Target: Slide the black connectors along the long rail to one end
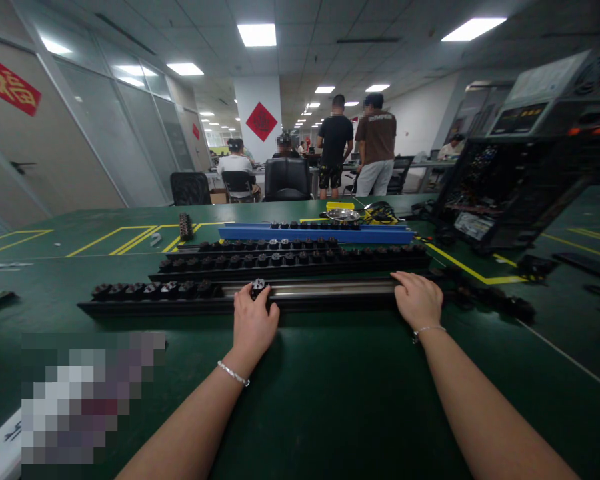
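A long black power track lies across the table in front of me, with a metallic strip along its channel. Several black socket modules sit in a row on its left part. Fingers of my left hand are closed around a single socket module on the track, just right of that row. My right hand rests farther along, fingers stretched over the track's right part and holding nothing. The stretch of channel between my hands shows bare metal.
Behind lie more black tracks with socket modules and a blue rail. An opened computer case stands at right, near dark cables. A short block of modules is at back left. A blurred-out object lies front left. People stand beyond.
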Tool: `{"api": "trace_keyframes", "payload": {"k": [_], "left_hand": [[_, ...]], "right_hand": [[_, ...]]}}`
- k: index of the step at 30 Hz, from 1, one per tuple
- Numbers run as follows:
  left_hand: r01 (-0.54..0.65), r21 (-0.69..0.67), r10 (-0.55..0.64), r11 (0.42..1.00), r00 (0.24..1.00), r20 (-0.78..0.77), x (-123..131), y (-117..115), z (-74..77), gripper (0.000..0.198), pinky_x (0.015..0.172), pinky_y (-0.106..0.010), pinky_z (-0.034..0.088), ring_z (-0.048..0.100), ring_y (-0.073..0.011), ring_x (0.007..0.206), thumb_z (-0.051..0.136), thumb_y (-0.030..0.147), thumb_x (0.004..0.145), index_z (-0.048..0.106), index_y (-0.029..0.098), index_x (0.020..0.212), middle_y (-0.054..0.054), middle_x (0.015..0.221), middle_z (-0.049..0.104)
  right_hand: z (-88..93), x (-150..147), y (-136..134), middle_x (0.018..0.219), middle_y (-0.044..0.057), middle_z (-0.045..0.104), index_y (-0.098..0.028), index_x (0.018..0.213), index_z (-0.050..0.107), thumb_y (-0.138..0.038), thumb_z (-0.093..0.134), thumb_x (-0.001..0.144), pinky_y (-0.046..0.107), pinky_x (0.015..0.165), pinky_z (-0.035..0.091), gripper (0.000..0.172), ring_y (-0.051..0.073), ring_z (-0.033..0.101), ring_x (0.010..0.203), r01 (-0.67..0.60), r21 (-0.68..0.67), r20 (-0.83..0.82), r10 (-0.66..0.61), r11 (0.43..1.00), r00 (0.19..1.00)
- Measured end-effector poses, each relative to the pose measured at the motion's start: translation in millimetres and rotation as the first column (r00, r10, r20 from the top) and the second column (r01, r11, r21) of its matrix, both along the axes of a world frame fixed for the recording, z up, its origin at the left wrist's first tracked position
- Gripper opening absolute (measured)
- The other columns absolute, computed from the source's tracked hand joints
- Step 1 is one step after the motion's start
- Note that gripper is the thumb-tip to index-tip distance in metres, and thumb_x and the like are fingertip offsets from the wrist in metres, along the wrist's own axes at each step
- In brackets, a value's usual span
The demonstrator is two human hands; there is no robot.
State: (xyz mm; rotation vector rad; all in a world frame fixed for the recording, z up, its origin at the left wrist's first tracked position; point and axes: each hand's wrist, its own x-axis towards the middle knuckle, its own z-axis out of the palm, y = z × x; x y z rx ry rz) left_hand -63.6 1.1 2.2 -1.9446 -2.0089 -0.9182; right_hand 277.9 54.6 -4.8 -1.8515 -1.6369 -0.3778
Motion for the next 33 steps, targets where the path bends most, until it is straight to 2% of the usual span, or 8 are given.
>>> {"api": "trace_keyframes", "payload": {"k": [14, 21, 33], "left_hand": [[0.027, -0.016, -0.028, 0.999, 0.999, -0.043, 3.5, -1.4, 3.5, 0.042, 0.106, -0.054, 0.031, 0.040, -0.0337, 0.122, 0.047, 0.029, 0.082, 0.061, 0.014, 0.119, -0.018, 0.126, 0.045], [0.034, -0.014, -0.035, 0.999, 0.998, -0.053, 3.2, -1.1, 2.0, 0.042, 0.105, -0.053, 0.032, 0.041, -0.0335, 0.121, 0.048, 0.029, 0.082, 0.061, 0.015, 0.120, -0.018, 0.126, 0.045], [0.034, -0.022, -0.036, 0.999, 0.998, -0.061, 4.0, -0.8, 0.4, 0.042, 0.108, -0.055, 0.027, 0.042, -0.0327, 0.123, 0.049, 0.030, 0.082, 0.060, 0.018, 0.120, -0.017, 0.127, 0.046]], "right_hand": [[-2.0, 0.9, 0.9, 0.113, 0.003, 0.066, -0.023, 0.103, 0.069, -0.022, 0.037, 0.079, 0.042, 0.097, 0.031, 0.040, 0.022, 0.053, 0.108, -0.013, 0.023, -0.002, 0.013, 1.000, 1.000], [-1.3, -0.9, 0.6, 0.114, 0.003, 0.066, -0.022, 0.103, 0.069, -0.022, 0.036, 0.079, 0.043, 0.099, 0.030, 0.041, 0.023, 0.052, 0.110, 0.007, 0.011, -0.017, -0.007, 1.000, 1.000], [-0.1, -0.6, -0.2, 0.115, 0.003, 0.065, -0.023, 0.105, 0.068, -0.022, 0.036, 0.080, 0.044, 0.099, 0.030, 0.041, 0.023, 0.051, 0.110, 0.000, -0.007, -0.020, 0.000, 1.000, 1.000]]}}
